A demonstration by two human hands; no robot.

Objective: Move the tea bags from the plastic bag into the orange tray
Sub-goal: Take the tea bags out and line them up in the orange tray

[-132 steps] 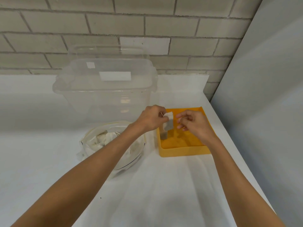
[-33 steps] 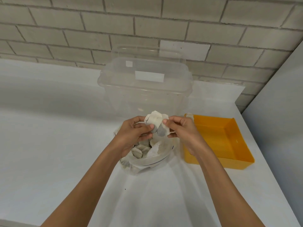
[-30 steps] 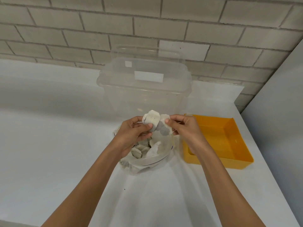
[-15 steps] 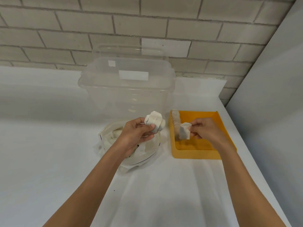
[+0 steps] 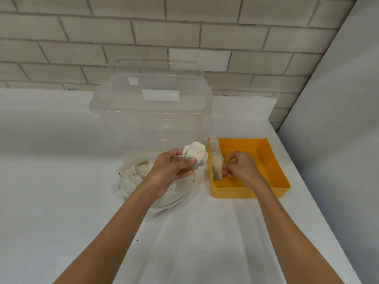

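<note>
Since half a second ago the right hand (image 5: 242, 168) has dropped from above the orange tray (image 5: 270, 160) down into it, carrying its single tea bag to the near end of the row of tea bags (image 5: 215, 151) that stands on edge along the tray's left wall. Its curled fingertips (image 5: 225, 171) touch the front tea bag (image 5: 217, 171) of that row; whether they pinch it or merely rest against it cannot be told.

The left hand (image 5: 172, 169) has barely shifted. It hovers above the plastic bag (image 5: 176, 199), just left of the tray, and grips a clump of tea bags (image 5: 194, 155) between thumb and fingers, the clump sticking up past the knuckles. More tea bags lie crumpled inside the open plastic bag (image 5: 137, 171), which sits on the white table (image 5: 61, 201) beside the tray.

Behind both stands a clear plastic container (image 5: 151, 111) with its lid on, against the brick wall (image 5: 82, 37). A grey panel (image 5: 338, 119) borders the table on the right.
</note>
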